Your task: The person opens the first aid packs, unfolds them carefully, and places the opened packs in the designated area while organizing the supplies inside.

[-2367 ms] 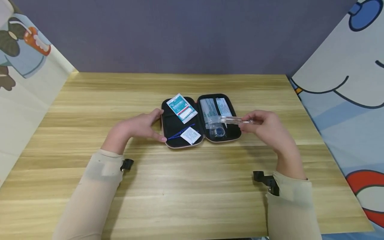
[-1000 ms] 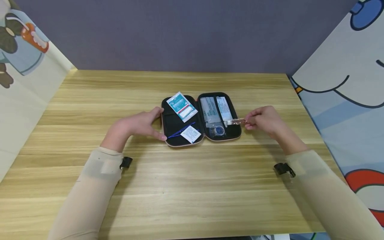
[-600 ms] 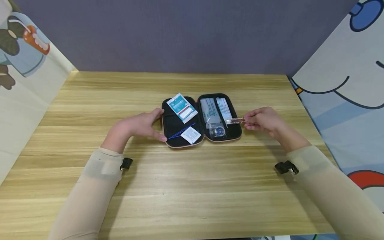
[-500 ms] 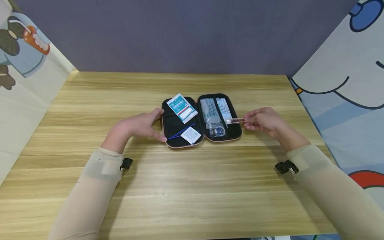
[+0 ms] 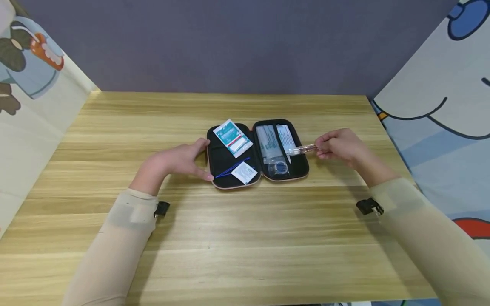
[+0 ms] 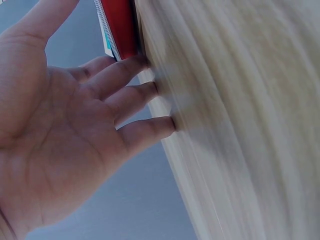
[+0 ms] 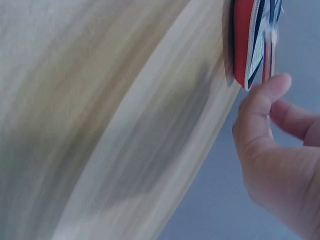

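A black-lined first-aid case (image 5: 220, 151) with a red outer shell lies unfolded on the table. My left hand (image 5: 180, 159) touches its left edge with thumb and forefinger spread; in the left wrist view the other fingers of that hand (image 6: 75, 120) reach down to the tabletop. At the right edge, my right hand (image 5: 340, 146) pinches the end of a clear packet of thin swab sticks (image 5: 304, 149). The packet's far end overlaps the elastic strap in the right half. The right wrist view shows this hand (image 7: 270, 145) from the side, thumb and forefinger on the packet (image 7: 269, 55).
In the left half lie a teal-and-white sachet (image 5: 233, 138), blue tweezers (image 5: 232, 167) and a small white sachet (image 5: 244, 173). The right half holds wrapped packs (image 5: 268, 140) and a bagged round roll (image 5: 281, 168). A grey wall (image 5: 229, 46) stands behind the table (image 5: 245, 238).
The right hand first lowered the swab packet from over the case to the strap, then shifted slightly right and away from me, the packet's held end rising. The left hand has stayed put.
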A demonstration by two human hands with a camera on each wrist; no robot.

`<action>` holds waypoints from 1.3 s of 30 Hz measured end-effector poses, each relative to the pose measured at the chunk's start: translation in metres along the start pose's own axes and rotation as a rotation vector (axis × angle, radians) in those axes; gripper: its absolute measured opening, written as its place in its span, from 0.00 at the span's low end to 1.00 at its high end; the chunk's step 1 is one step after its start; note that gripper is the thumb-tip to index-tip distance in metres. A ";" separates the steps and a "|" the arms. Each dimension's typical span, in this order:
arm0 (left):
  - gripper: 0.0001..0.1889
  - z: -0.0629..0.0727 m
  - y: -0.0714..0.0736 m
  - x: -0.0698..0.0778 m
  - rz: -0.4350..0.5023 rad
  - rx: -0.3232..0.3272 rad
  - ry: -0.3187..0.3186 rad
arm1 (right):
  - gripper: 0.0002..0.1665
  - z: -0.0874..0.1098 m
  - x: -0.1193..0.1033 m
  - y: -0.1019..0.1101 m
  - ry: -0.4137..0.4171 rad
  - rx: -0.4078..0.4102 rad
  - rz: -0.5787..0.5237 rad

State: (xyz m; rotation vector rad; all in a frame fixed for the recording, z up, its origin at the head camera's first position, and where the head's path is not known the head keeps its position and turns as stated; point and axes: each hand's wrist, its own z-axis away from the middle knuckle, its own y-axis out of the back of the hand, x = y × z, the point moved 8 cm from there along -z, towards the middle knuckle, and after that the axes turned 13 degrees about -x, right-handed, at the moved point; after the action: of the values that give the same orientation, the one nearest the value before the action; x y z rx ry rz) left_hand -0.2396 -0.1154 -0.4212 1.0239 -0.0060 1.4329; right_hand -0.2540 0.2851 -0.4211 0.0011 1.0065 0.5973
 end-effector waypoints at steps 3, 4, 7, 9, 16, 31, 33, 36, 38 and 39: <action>0.62 -0.002 -0.001 -0.001 -0.005 0.004 -0.010 | 0.22 0.000 0.003 -0.001 -0.051 -0.079 0.026; 0.62 -0.002 -0.001 -0.001 -0.010 0.008 -0.015 | 0.23 0.001 0.003 -0.001 -0.060 -0.097 0.037; 0.61 -0.002 0.001 -0.001 -0.021 0.018 -0.020 | 0.22 0.001 -0.001 0.000 -0.041 -0.097 0.041; 0.61 -0.002 0.001 -0.002 -0.019 0.022 -0.022 | 0.21 -0.001 -0.005 0.001 -0.008 -0.070 0.024; 0.62 -0.003 0.000 -0.006 0.002 0.012 -0.011 | 0.23 -0.017 -0.002 -0.007 -0.010 -0.059 0.003; 0.63 -0.001 -0.001 -0.006 -0.007 0.011 0.005 | 0.22 -0.027 -0.001 -0.013 0.005 -0.035 -0.041; 0.63 -0.001 -0.001 -0.005 -0.008 0.010 0.004 | 0.22 -0.026 0.002 -0.011 0.004 -0.039 -0.054; 0.62 -0.001 -0.001 -0.003 -0.017 0.014 0.000 | 0.21 -0.025 0.003 -0.010 -0.006 -0.066 -0.070; 0.61 -0.001 0.000 -0.003 -0.021 0.018 -0.001 | 0.19 -0.024 0.002 -0.012 -0.011 -0.091 -0.082; 0.61 0.000 0.001 -0.002 -0.025 0.021 -0.004 | 0.19 -0.024 0.001 -0.013 -0.013 -0.100 -0.085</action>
State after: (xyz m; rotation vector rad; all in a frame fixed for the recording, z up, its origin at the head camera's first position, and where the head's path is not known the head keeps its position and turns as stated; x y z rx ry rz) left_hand -0.2404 -0.1170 -0.4219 1.0411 0.0191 1.4112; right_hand -0.2663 0.2685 -0.4384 -0.1256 0.9586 0.5691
